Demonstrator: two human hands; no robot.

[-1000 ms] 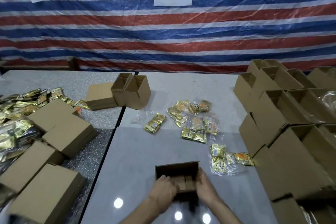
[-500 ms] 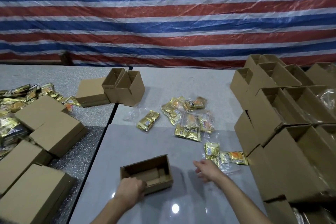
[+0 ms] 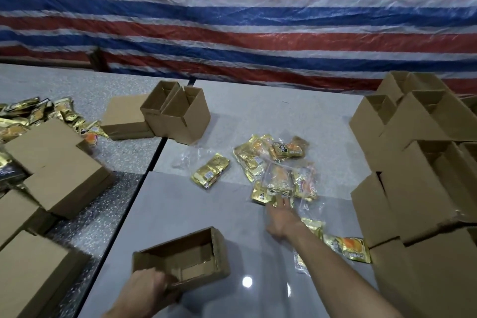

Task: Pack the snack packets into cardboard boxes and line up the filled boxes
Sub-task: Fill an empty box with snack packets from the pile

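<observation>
Here the left hand (image 3: 144, 289) grips the open box's (image 3: 180, 255) near corner; the right hand (image 3: 280, 217) reaches forward, fingers straight, touching the packets (image 3: 278, 183).

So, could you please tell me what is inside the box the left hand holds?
The open box shows only its folded bottom flaps; the left hand covers the near left corner.
</observation>
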